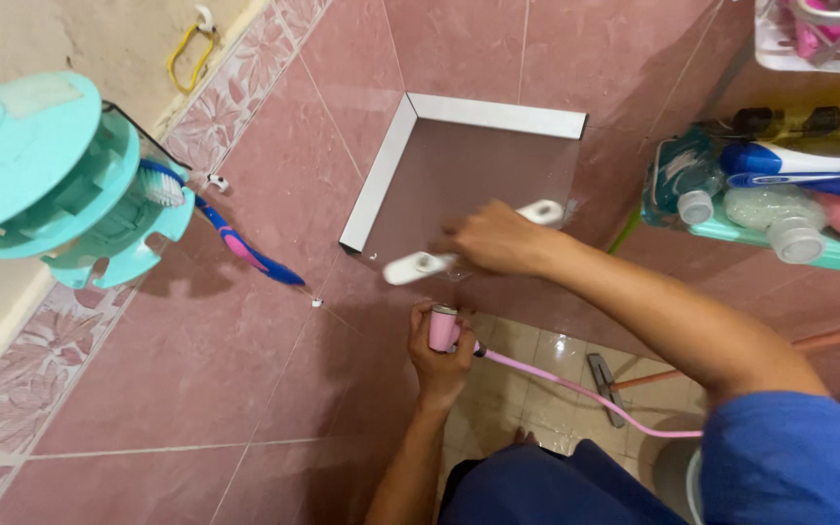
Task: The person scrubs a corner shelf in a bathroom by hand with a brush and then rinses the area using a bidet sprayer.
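- A white, bar-shaped handle (473,238) with rounded ends is being gripped around its middle by the right hand (498,238); the fingers are being kept closed over it, and both ends are being left showing on either side of the fist.
- The handle is being held against the glossy pink wall tiles (274,321), just below a square recessed niche (469,170) that is being framed by a thin, silvery metal trim.
- A small pink cylindrical nozzle (442,329) with a shiny metal collar is being clasped in the left hand (439,355), directly beneath the right hand and close to the wall.
- A smooth pink hose (576,389) is being trailed from that nozzle, down and to the right, across pale, wet-looking floor tiles (546,355).
- At far left, a turquoise plastic holder (60,175), round and slotted, is being seen fixed to the wall, with a blue and pink toothbrush (230,238) being carried in it, bristles uppermost.
- Above it, a yellow loop (190,58) is being hung from a small white hook.
- At right, a pale green shelf (819,248) is being crowded with packages lying sideways in the view: a dark bottle with a yellow label (809,122) at the top, a blue and white tube (780,160) below it, and a clear bottle with a white cap (780,219).
- A floral border strip is being seen running along the tiles' upper edge.
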